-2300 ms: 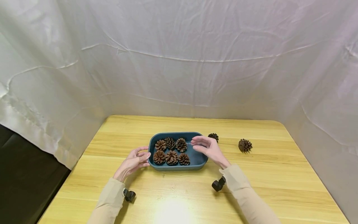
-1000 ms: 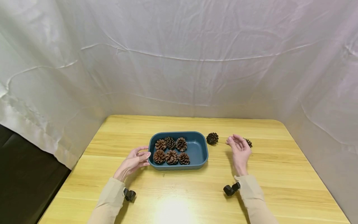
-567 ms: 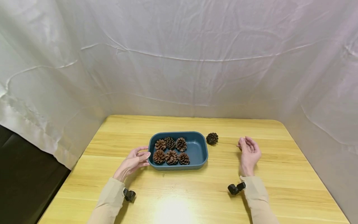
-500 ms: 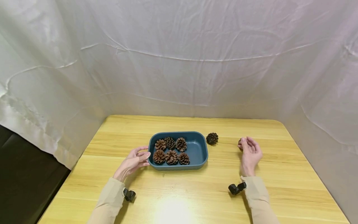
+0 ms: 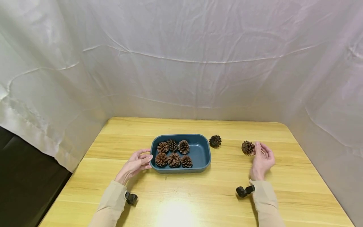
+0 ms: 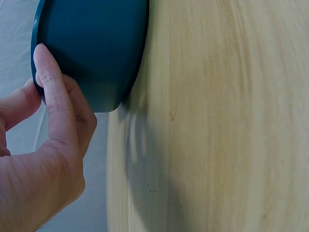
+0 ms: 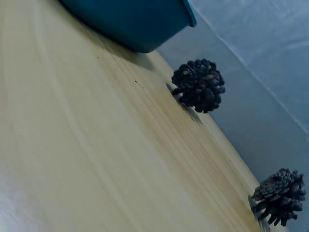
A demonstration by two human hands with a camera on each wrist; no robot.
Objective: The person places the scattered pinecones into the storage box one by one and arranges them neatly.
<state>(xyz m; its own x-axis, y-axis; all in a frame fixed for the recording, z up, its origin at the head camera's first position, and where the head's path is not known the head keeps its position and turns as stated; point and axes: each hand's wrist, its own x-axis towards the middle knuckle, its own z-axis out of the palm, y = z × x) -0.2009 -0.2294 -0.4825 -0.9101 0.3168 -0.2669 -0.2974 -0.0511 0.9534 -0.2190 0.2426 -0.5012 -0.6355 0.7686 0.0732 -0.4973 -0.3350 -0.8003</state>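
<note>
My left hand [image 5: 135, 164] holds the left end of a dark teal box [image 5: 202, 157], thumb at the rim and fingers along the end wall. In the left wrist view, the fingers [image 6: 59, 104] lie against that same box [image 6: 96, 48]. Several brown pine cones [image 5: 174, 160] sit in the left and middle of the box. My right hand [image 5: 261, 160] is at the right side of a loose pine cone [image 5: 248, 147], its fingers loosely bent and not closed round it. In the right wrist view this pine cone [image 7: 279, 197] stands at the lower right; the hand is almost wholly out of frame.
Another loose pine cone [image 5: 215, 141] lies just right of the box, near its back corner. The wooden table [image 5: 175, 192] extends in front. A pale cloth [image 5: 195, 78] hangs behind and at both sides.
My right hand has left the box and moved right, passing over the far-right pine cone to its right side. That cone is uncovered again. The left hand and box stay put.
</note>
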